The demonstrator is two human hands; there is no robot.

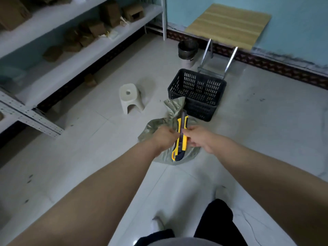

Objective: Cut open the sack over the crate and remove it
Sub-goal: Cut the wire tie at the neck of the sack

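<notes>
From the head camera, both arms reach forward over a pale tiled floor (266,139). The left hand (165,137) and the right hand (200,139) meet on a yellow and black utility knife (182,137), each one grasping it from its own side; the knife points away from the person, and its dark front end lies near the crate. Under the hands and the knife is the green-grey sack (156,125), crumpled on the floor, and one narrow end of it goes up to the near left corner of the black plastic crate (198,93). The crate stands on the floor just behind the sack, open on top, with nothing over it. To the left of the crate, well apart, stands a small white stool (130,97). Behind the crate are a dark bucket (187,49) and a metal frame with a wooden board (229,23) against the blue wall. On the left, white shelves (85,55) carry brown cardboard boxes.
</notes>
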